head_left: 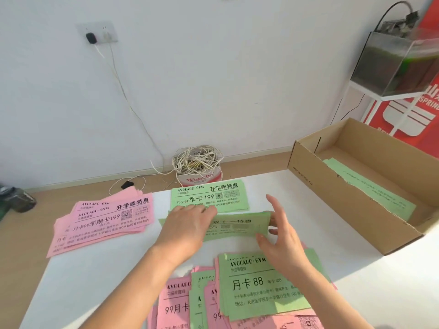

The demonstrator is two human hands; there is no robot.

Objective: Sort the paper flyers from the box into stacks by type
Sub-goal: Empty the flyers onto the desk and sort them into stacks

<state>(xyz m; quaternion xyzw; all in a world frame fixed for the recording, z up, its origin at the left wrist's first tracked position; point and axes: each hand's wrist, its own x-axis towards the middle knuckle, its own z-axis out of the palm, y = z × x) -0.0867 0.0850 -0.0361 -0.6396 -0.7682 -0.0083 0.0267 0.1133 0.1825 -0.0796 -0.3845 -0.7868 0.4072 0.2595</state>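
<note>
Your left grip (185, 224) lies flat with straight fingers, pressing on the left half of a green flyer (237, 225). Your right grip (278, 231) has its fingers curled on that flyer's right end, holding it. The flyer sits at the middle of the frame on the white bench (95, 281), overlapping the near edge of a green stack (209, 198) just above it. Left of centre lies a fanned pink stack (104, 222), partly over the bench edge. At the lower centre, below your wrists, a mixed pile (256, 286) of pink and green flyers is spread out. At the right the cardboard box (332, 186) stands open, with green flyers (370, 188) lying inside.
</note>
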